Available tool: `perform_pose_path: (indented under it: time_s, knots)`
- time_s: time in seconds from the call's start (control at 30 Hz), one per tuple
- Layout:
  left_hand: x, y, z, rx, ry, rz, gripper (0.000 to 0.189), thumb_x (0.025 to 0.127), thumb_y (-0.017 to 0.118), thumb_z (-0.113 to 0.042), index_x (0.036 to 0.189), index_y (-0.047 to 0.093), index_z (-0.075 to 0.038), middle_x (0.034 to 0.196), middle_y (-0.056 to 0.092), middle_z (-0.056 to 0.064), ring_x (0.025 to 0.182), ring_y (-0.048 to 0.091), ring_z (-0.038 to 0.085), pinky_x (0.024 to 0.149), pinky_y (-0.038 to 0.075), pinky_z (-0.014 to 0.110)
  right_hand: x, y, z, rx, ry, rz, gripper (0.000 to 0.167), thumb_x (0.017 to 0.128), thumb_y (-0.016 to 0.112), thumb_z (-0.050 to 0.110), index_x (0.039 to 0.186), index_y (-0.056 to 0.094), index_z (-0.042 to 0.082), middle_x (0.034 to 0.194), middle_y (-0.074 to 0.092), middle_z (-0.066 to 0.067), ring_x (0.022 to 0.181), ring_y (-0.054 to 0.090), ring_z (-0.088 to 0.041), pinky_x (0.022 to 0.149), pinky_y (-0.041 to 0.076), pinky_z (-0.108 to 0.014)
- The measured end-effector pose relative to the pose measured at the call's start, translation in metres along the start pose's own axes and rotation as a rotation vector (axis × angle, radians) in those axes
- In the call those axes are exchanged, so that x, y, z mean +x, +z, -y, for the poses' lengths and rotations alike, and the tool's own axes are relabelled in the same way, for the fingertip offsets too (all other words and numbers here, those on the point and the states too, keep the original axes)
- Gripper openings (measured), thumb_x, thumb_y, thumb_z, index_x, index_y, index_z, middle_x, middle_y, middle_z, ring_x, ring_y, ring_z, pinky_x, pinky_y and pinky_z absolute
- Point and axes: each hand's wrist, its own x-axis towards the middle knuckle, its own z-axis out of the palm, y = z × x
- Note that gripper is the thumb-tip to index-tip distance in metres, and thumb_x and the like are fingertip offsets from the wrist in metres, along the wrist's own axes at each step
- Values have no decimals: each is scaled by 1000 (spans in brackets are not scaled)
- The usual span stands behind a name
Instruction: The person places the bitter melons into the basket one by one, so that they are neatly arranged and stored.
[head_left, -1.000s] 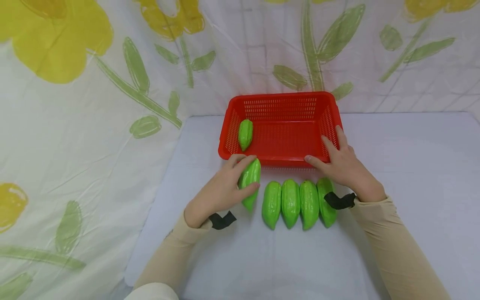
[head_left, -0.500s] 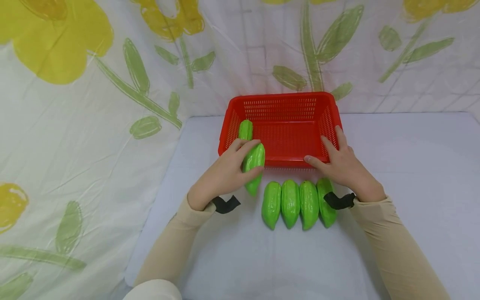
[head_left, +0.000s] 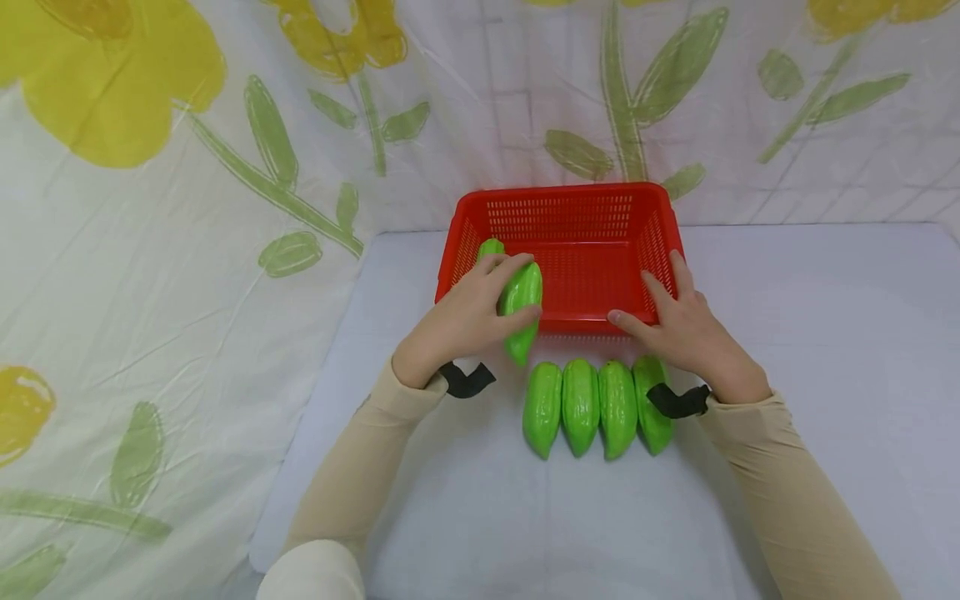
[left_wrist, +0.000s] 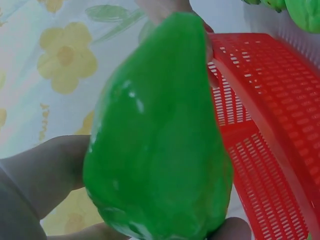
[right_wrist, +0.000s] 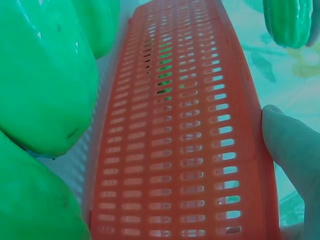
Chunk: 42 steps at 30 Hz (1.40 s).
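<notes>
Above the near left part of a red plastic basket [head_left: 577, 320], my left hand [head_left: 465, 312] grips a glossy green, ridged, gourd-like fruit [head_left: 523, 304]. Its pointed end faces down towards me. The left wrist view shows that fruit [left_wrist: 155, 135] large, with fingers around its sides. My right hand [head_left: 693, 333] holds the basket's near right corner, the thumb [right_wrist: 290, 140] on the rim in the right wrist view. Inside the basket at left lies another green fruit [head_left: 491, 247], mostly hidden behind my left hand.
Several matching green fruits [head_left: 581, 408] lie side by side in a row in front of the basket, the rightmost partly under my right wrist. All stand on a white table [head_left: 825, 333]. A flower-printed cloth [head_left: 465, 108] hangs behind and at the left.
My left hand has carried the green fruit up, away from me and slightly right, from before the basket to over its near rim. The right hand and basket have stayed put.
</notes>
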Motion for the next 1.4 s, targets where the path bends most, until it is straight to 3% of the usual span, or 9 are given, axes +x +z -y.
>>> perform_pose_path:
  time_s: [0.27, 0.7, 1.0, 1.4]
  knots:
    - [21, -1, 8, -4, -1, 4, 69, 99, 64, -42, 159, 41, -17, 140, 49, 13, 109, 54, 21, 85, 55, 35, 0, 0, -1, -1, -9, -10, 105, 97, 50, 72, 166, 14, 2, 171, -25, -16, 139, 26, -68, 99, 41, -81]
    - [49, -5, 11, 22, -41, 32, 69, 100, 62, -44, 160, 39, -17, 143, 49, 12, 114, 53, 22, 91, 53, 37, 1, 0, -2, -3, -4, -11, 104, 97, 51, 71, 166, 14, 3, 171, -24, -17, 138, 26, -68, 98, 42, -80]
    - [65, -6, 13, 13, -62, 59, 70, 101, 63, -44, 160, 38, -16, 140, 49, 12, 113, 52, 22, 89, 54, 36, 2, 1, -2, -9, -6, -17, 105, 96, 50, 73, 166, 15, 3, 172, -25, -16, 139, 26, -66, 98, 42, -80]
    - [97, -7, 23, 29, -96, 88, 70, 101, 62, -45, 160, 38, -17, 137, 48, 10, 112, 52, 20, 87, 53, 33, 1, 0, -1, -1, -1, -10, 104, 96, 51, 72, 167, 14, 4, 172, -25, -15, 139, 25, -67, 97, 43, -80]
